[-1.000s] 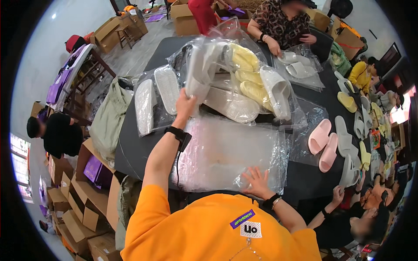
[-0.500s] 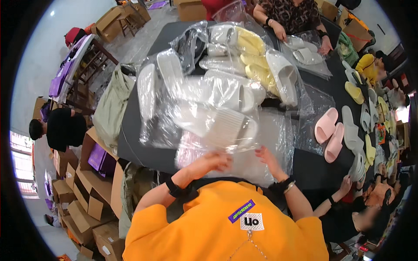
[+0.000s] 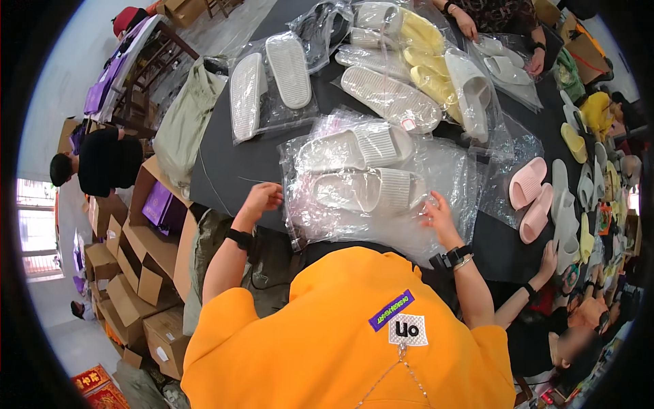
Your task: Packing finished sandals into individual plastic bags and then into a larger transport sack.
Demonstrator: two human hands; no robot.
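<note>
In front of me a pair of white slippers (image 3: 340, 191) lies in a clear plastic bag (image 3: 300, 221), on a stack of clear bags (image 3: 453, 177). My left hand (image 3: 263, 199) is at the bag's left edge, its fingers bent and pressed together there. Over the right side of the bag, close to the slippers' banded ends, my right hand (image 3: 439, 217) has its fingers spread and holds nothing. Behind the pair, a bagged white slipper (image 3: 392, 99) lies sole up, beside bagged yellow slippers (image 3: 436, 88). Two more bagged slippers (image 3: 288, 70) lie sole up at the far left.
The dark table (image 3: 218, 163) carries pink slippers (image 3: 535, 204) on the right, near a co-worker's hand (image 3: 547, 262). Another person's hands (image 3: 467, 26) rest by bagged white slippers across the table. Open cardboard boxes (image 3: 150, 273) and a pale green sack (image 3: 184, 129) stand left.
The blurred bagged slippers that were moving above the table now lie flat before me. My left hand has moved left to the bag's edge; the whole view has shifted slightly.
</note>
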